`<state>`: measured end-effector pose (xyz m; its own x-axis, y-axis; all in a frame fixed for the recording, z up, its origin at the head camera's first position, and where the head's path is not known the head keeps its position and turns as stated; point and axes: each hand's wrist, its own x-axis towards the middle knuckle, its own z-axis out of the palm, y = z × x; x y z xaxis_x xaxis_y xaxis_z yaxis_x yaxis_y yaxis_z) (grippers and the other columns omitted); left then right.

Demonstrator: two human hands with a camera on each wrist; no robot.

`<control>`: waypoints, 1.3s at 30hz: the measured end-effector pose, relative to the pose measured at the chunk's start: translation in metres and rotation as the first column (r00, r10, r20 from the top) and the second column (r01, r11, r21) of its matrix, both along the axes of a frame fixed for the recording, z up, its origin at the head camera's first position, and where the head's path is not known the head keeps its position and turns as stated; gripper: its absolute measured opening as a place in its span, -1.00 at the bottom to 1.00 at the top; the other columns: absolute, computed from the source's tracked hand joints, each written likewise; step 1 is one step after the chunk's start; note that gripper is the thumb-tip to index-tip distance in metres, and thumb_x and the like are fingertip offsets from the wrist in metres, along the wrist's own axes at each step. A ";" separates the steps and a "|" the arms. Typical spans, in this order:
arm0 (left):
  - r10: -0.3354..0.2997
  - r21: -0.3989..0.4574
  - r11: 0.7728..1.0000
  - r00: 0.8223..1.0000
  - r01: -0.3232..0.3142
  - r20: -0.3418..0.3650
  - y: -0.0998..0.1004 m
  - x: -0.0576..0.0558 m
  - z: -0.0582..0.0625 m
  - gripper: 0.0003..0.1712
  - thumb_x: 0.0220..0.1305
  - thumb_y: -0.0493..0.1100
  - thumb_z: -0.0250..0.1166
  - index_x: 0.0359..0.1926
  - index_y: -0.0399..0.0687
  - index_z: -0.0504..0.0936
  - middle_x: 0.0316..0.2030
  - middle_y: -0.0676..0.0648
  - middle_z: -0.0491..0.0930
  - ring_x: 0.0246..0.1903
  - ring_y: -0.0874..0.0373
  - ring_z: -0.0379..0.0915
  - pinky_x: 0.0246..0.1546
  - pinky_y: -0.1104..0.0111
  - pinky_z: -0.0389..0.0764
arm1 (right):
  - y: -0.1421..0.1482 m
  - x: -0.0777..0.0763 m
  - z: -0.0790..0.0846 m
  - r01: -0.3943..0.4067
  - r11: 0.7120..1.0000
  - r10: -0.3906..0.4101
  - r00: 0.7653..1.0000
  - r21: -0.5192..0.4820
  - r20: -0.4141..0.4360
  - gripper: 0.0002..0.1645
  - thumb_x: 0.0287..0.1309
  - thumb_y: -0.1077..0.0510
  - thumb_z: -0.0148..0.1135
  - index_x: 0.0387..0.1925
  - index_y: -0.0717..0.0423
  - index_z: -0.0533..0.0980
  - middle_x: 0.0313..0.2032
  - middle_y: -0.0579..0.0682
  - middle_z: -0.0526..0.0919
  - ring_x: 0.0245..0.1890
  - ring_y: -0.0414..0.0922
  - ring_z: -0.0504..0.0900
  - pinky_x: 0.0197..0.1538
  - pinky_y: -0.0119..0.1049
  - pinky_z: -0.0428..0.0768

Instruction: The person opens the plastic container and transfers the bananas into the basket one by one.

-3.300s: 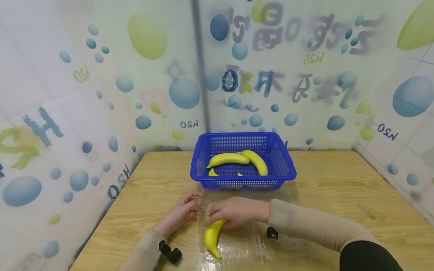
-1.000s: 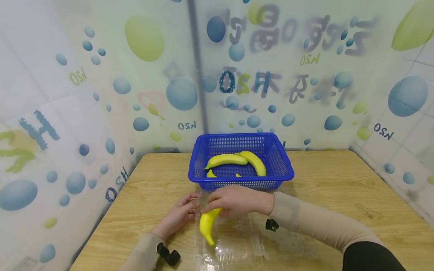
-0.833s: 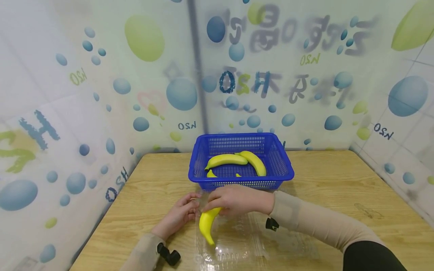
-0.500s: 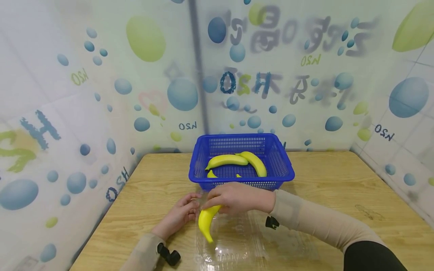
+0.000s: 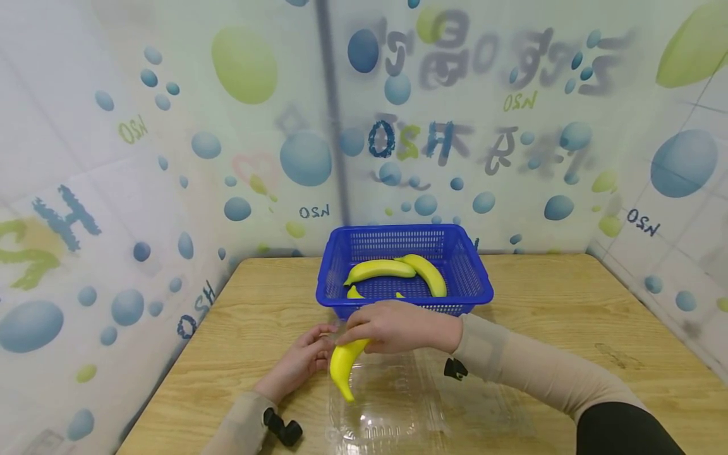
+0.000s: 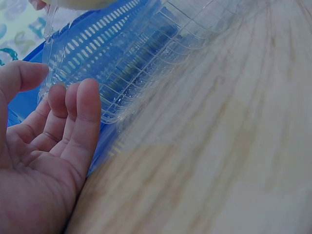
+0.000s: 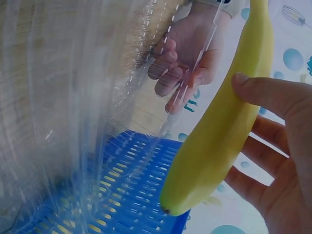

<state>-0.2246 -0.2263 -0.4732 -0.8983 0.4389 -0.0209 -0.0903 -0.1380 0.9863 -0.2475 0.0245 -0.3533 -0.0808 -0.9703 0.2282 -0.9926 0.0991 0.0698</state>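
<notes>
My right hand (image 5: pixel 389 326) pinches a yellow banana (image 5: pixel 345 371) near its upper end, thumb on one side and fingers on the other. The banana hangs tilted above the left part of a clear plastic clamshell container (image 5: pixel 392 404), which lies unfolded on the table. In the right wrist view the banana (image 7: pixel 222 131) is held clear of the container's wall. My left hand (image 5: pixel 304 361) rests at the container's left edge, fingers loosely bent against its side, thumb apart. The left wrist view shows those fingers (image 6: pixel 87 105) beside the clear wall (image 6: pixel 131 78).
Behind the container stands a blue basket (image 5: pixel 406 302) with two bananas plainly visible, one long banana (image 5: pixel 381 270) and another banana (image 5: pixel 428 276), plus yellow tips near its front wall. A wooden table (image 5: pixel 569 328) lies underneath. A patterned curtain (image 5: pixel 483 126) surrounds the back and sides.
My right hand has lifted the banana out of the container's left part, up and slightly left toward the basket. The left hand has stayed at the container's edge.
</notes>
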 end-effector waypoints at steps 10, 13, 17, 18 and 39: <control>-0.012 0.002 1.000 1.000 0.012 -0.006 0.001 0.001 0.001 -0.78 0.48 -0.21 0.00 0.08 -0.09 0.34 -0.17 -0.06 0.54 -0.32 0.20 0.53 -0.25 0.36 0.59 | 0.003 -0.001 0.010 0.035 0.999 -0.035 0.999 0.000 -0.004 -0.42 0.12 0.12 0.40 0.21 -0.12 0.50 -0.01 -0.14 0.61 -0.07 -0.23 0.57 0.04 -0.47 0.48; -0.009 0.004 1.000 1.000 0.009 -0.007 0.001 0.001 0.002 -0.79 0.48 -0.22 -0.02 0.08 -0.09 0.34 -0.18 -0.06 0.55 -0.31 0.20 0.53 -0.25 0.36 0.59 | 0.003 -0.003 0.013 0.032 0.999 -0.032 0.999 -0.015 -0.017 -0.41 0.12 0.13 0.40 0.22 -0.11 0.50 -0.03 -0.12 0.61 -0.08 -0.22 0.57 0.05 -0.46 0.48; -0.005 0.010 1.000 1.000 0.005 -0.004 0.001 0.000 0.002 -0.78 0.48 -0.22 -0.02 0.08 -0.10 0.33 -0.20 -0.05 0.55 -0.31 0.20 0.53 -0.28 0.37 0.58 | 0.003 -0.004 0.015 0.037 0.999 -0.037 0.999 -0.025 -0.013 -0.38 0.12 0.14 0.40 0.24 -0.13 0.48 -0.03 -0.12 0.61 -0.08 -0.21 0.57 0.06 -0.44 0.48; -0.004 0.012 1.000 1.000 0.004 -0.003 0.001 0.000 0.002 -0.78 0.48 -0.22 -0.02 0.09 -0.11 0.33 -0.20 -0.05 0.55 -0.31 0.20 0.53 -0.28 0.37 0.58 | 0.003 -0.005 0.016 0.038 0.999 -0.039 0.999 -0.027 -0.011 -0.37 0.11 0.14 0.40 0.24 -0.13 0.48 -0.03 -0.12 0.61 -0.07 -0.22 0.57 0.06 -0.44 0.48; 0.040 0.030 0.999 0.999 -0.041 0.023 0.002 0.001 0.000 -0.78 0.42 -0.27 0.02 0.05 -0.08 0.37 -0.31 0.00 0.48 -0.44 0.25 0.41 -0.40 0.42 0.53 | 0.006 -0.018 0.024 0.142 0.990 -0.142 0.990 0.004 -0.021 -0.48 0.15 0.12 0.37 0.18 -0.14 0.53 0.02 -0.15 0.60 0.01 -0.21 0.55 0.11 -0.41 0.46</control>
